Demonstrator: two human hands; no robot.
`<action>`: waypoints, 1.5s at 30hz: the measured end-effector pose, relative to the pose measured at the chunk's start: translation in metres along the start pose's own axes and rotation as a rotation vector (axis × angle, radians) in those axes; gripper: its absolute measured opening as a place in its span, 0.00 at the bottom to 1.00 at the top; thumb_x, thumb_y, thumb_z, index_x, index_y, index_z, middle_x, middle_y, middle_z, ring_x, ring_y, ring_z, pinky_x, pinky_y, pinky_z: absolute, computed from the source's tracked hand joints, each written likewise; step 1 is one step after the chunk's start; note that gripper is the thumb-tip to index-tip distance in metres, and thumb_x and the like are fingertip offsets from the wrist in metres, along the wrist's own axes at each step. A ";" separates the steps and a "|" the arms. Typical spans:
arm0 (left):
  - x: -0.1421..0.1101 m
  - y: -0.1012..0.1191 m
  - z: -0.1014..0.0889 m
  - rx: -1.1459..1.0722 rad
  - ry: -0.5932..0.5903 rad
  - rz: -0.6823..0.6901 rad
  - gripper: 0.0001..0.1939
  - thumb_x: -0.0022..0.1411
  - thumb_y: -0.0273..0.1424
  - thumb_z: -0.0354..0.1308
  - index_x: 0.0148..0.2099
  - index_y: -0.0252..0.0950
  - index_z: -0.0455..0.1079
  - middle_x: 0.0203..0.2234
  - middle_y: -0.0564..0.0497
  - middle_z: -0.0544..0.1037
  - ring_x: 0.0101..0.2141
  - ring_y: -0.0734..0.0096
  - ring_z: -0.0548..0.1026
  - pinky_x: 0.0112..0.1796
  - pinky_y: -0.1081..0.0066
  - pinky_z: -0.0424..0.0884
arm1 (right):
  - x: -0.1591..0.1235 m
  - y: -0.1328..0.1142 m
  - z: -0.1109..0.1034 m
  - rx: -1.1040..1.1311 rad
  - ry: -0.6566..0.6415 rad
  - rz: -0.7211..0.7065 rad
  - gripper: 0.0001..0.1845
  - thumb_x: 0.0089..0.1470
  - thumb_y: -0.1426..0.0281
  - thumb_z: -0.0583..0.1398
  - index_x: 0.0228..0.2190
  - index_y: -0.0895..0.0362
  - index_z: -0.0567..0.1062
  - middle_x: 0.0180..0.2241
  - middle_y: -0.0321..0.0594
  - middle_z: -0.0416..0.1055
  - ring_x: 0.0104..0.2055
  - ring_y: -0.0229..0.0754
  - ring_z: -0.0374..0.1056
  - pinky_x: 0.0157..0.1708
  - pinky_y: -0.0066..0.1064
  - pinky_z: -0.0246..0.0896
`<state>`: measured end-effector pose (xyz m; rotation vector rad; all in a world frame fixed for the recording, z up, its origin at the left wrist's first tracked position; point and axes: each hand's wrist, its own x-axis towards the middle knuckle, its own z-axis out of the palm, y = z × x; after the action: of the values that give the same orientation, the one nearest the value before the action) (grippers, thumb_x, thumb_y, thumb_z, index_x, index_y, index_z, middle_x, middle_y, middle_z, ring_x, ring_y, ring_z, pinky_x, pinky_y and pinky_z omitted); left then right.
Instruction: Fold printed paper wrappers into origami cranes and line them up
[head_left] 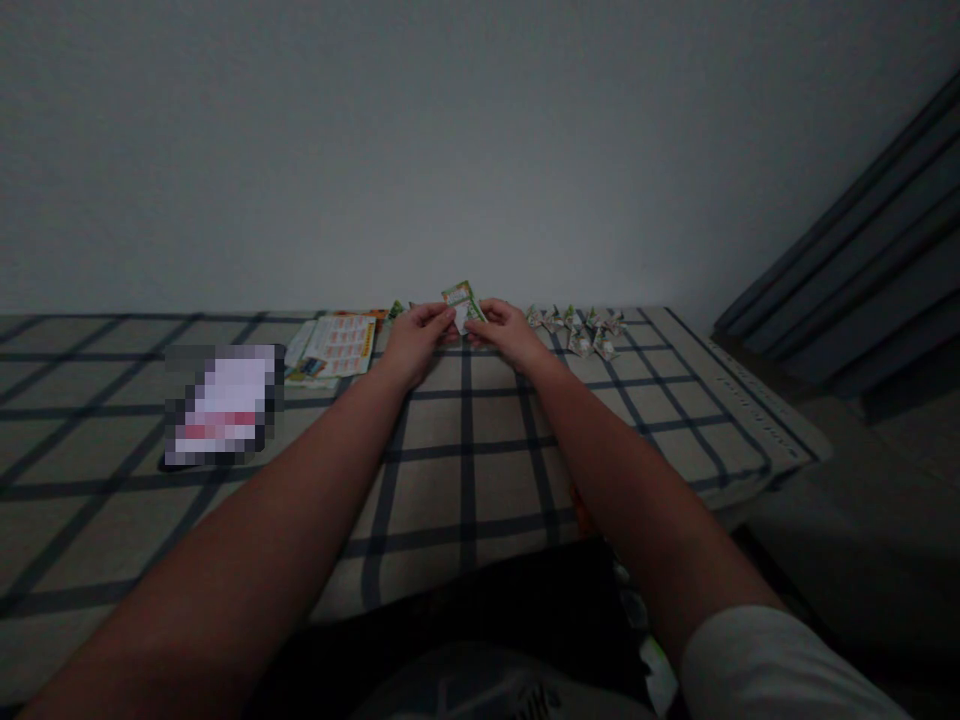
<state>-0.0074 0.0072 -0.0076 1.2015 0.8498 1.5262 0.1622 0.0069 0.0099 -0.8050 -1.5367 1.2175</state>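
Observation:
Between my hands, above the far side of the table, is a small printed paper (460,297) in green, white and a little orange. It looks partly folded. My left hand (418,338) pinches its left edge between thumb and fingers. On the other edge, the fingers of my right hand (505,330) are closed too. Just right of that hand lie several small folded paper pieces (592,335), pointed in shape, with white and green print. A bit of green printed paper (395,309) shows behind my left hand, mostly hidden.
Left of my left hand lies a pile of printed sheets (341,343). Nearer on the left is a pixelated, phone-like device (225,405) with a bright screen. A checked cloth (435,490) covers the table, which meets a plain wall (450,150). Dark curtains (862,240) hang at right.

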 end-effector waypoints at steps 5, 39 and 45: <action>-0.004 0.005 0.001 -0.026 0.015 -0.057 0.19 0.48 0.34 0.73 0.42 0.32 0.78 0.33 0.47 0.82 0.31 0.73 0.78 0.40 0.69 0.76 | 0.000 0.000 -0.001 -0.158 -0.011 -0.117 0.13 0.47 0.65 0.70 0.33 0.57 0.75 0.31 0.34 0.73 0.31 0.34 0.66 0.33 0.27 0.64; -0.001 0.000 -0.001 0.076 0.069 -0.028 0.21 0.45 0.44 0.75 0.34 0.33 0.79 0.29 0.49 0.81 0.27 0.72 0.76 0.33 0.72 0.73 | 0.001 0.004 -0.001 -0.205 0.070 -0.066 0.12 0.53 0.61 0.67 0.33 0.58 0.77 0.27 0.34 0.73 0.27 0.33 0.65 0.29 0.26 0.60; -0.002 0.000 -0.001 0.092 0.075 -0.046 0.19 0.45 0.42 0.75 0.33 0.33 0.78 0.28 0.48 0.82 0.26 0.73 0.75 0.31 0.73 0.72 | -0.003 -0.003 0.000 -0.276 0.060 -0.008 0.09 0.53 0.65 0.67 0.31 0.60 0.79 0.25 0.35 0.73 0.26 0.34 0.65 0.31 0.27 0.62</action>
<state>-0.0081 0.0055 -0.0086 1.1881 1.0002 1.5164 0.1633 0.0031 0.0122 -1.0032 -1.6787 0.9781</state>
